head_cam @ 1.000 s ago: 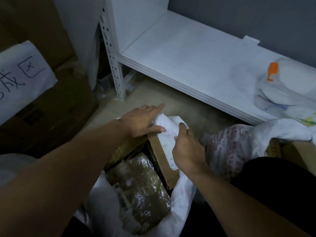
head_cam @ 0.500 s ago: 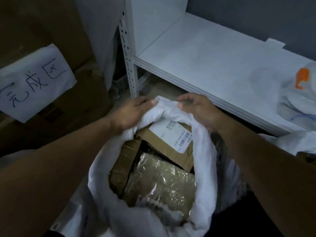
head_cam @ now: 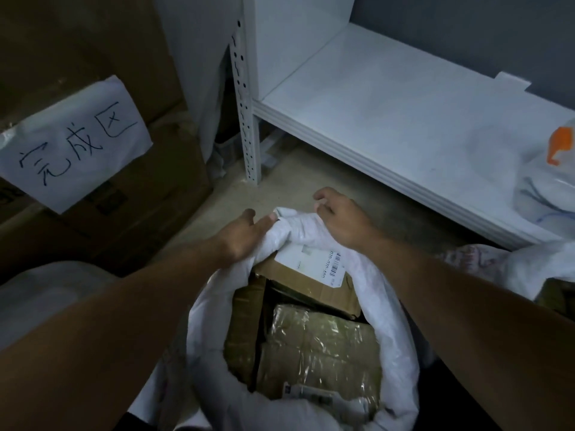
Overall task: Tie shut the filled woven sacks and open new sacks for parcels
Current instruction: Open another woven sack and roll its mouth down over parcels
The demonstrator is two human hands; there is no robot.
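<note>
Head cam view: the white woven sack sat on the floor just in front of the low white shelf, mouth wide and stuffed with parcels. A labelled cardboard box lay at the far side and a tape-wrapped parcel closer to the person. Left hand gripped the far rim, thumb on top of the fabric. Right hand was curled over the same bunched-up rim right beside it. A handwritten paper sign hung on brown boxes off to the left.
</note>
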